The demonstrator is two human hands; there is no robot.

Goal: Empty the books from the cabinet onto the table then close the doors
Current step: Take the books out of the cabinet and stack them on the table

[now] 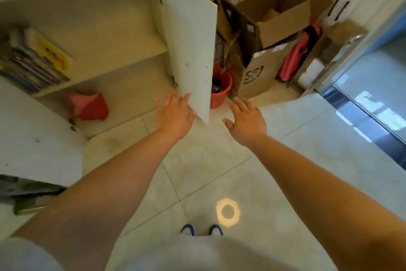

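Note:
The cabinet (123,48) stands open in front of me on the left. Its right door (189,42) swings out towards me. Its left door (37,145) also hangs open at the lower left. A row of books (37,59) leans on the middle shelf at the far left. My left hand (174,114) is spread flat with its fingers against the lower inner face of the right door. Just right of the door's lower corner, my right hand (245,120) hovers with fingers apart and holds nothing.
A red bag (90,105) lies on the cabinet's bottom shelf. A red bucket (220,88) and cardboard boxes (272,35) stand behind the right door against the tiled wall. A glass door (373,105) is at the right. Tiled floor (208,171) lies below my arms.

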